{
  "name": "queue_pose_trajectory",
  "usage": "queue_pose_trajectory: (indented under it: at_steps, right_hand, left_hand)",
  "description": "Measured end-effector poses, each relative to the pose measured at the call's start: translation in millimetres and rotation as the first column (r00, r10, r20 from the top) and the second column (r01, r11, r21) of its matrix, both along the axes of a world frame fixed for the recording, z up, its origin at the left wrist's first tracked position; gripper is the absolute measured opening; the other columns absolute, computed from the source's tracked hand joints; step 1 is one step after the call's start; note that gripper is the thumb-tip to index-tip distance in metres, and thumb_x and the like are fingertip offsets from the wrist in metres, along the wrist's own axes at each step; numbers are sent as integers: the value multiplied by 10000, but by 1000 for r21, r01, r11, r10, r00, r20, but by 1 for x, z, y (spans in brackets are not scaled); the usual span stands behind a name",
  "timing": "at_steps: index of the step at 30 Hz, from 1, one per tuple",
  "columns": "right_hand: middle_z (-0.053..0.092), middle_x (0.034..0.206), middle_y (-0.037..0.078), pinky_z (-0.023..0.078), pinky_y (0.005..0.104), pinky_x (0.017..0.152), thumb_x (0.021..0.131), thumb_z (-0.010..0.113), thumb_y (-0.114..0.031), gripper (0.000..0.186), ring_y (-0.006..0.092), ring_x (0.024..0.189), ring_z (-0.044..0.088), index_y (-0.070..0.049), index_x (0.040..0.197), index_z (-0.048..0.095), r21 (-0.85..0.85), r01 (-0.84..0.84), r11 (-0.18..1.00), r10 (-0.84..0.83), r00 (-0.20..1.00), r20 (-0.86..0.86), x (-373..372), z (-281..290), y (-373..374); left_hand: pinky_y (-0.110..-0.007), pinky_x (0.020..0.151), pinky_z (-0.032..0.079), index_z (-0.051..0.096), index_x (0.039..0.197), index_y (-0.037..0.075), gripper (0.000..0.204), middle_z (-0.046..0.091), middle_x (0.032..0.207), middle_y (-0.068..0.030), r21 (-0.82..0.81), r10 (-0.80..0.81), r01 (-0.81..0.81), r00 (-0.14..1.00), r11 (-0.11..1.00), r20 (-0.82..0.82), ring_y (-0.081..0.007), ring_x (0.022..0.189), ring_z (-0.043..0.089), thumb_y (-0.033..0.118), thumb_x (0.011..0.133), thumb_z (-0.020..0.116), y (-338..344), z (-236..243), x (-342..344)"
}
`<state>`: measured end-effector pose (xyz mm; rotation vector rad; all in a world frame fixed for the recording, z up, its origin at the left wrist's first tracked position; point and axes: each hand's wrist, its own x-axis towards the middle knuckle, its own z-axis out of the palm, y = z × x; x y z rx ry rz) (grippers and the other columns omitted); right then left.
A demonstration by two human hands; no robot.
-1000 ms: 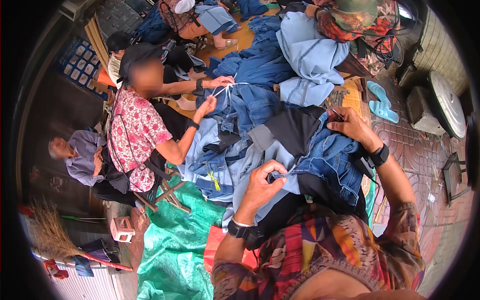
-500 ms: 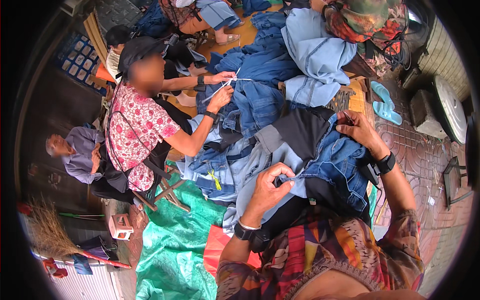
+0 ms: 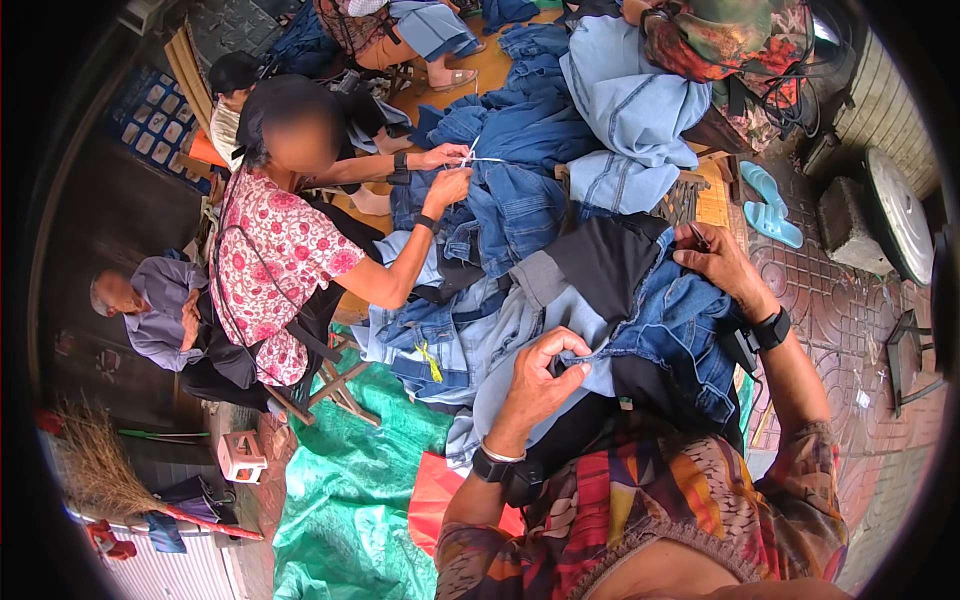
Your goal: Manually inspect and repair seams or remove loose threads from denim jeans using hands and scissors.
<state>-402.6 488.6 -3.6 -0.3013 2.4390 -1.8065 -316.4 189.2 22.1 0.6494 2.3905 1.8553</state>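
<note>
Across my lap lies a pair of blue jeans (image 3: 672, 325) with a dark inner side showing. My left hand (image 3: 540, 385) pinches a seam edge of the jeans between thumb and forefinger. At the far end of that seam, my right hand (image 3: 722, 268) is closed on the denim. A small dark thing shows between its fingers, too small to tell its kind. The seam runs stretched between both hands. Black cloth (image 3: 605, 262) and light blue denim (image 3: 570, 310) lie folded beside it. A yellow-green tie (image 3: 430, 362) rests on the denim to the left.
A co-worker in a red-and-white flowered top (image 3: 275, 255) handles white strips (image 3: 470, 158) over the denim heap (image 3: 520, 120). Light blue denim (image 3: 635, 105) is piled at the far side. Blue slippers (image 3: 768, 205) lie on the right; a green sheet (image 3: 350, 500) covers the left floor.
The co-worker's head has turned toward me, and their near hand has shifted slightly. My left thumb has closed a little toward the forefinger; my right hand holds its place.
</note>
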Motion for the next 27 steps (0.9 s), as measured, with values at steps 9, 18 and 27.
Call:
queue_pose_trajectory:
  at_steps: [9, 18, 27]
  right_hand:
    - [559, 853, -42, 422, 214, 728, 809, 627, -65, 192, 49, 789, 491, 8, 978, 573, -42, 21, 999, -21, 1000, 8, 3, 0, -2]
    - [564, 857, -38, 421, 211, 740, 810, 630, -61, 186, 50, 791, 493, 1, 977, 575, -46, 28, 999, -28, 1000, 9, 4, -2, -2]
    - [583, 835, -8, 434, 227, 722, 790, 654, -76, 196, 66, 784, 510, 17, 946, 581, -127, 57, 990, -57, 998, 0, 4, -5, -4]
  left_hand:
    - [-239, 706, 422, 551, 788, 1, 123, 565, 791, -47, 1, -4, 4, 1000, 1000, -17, -123, 768, 549, -33, 684, 607, 0, -2, 0]
    - [-241, 706, 421, 549, 787, 1, 122, 563, 786, -48, 5, 1, -1, 1000, 1000, -14, -123, 768, 549, -26, 685, 613, 0, -3, 1]
    - [-245, 711, 421, 548, 783, 0, 120, 563, 789, -49, 1, 13, -13, 1000, 1000, -24, -132, 770, 551, -22, 685, 616, 0, -1, 2]
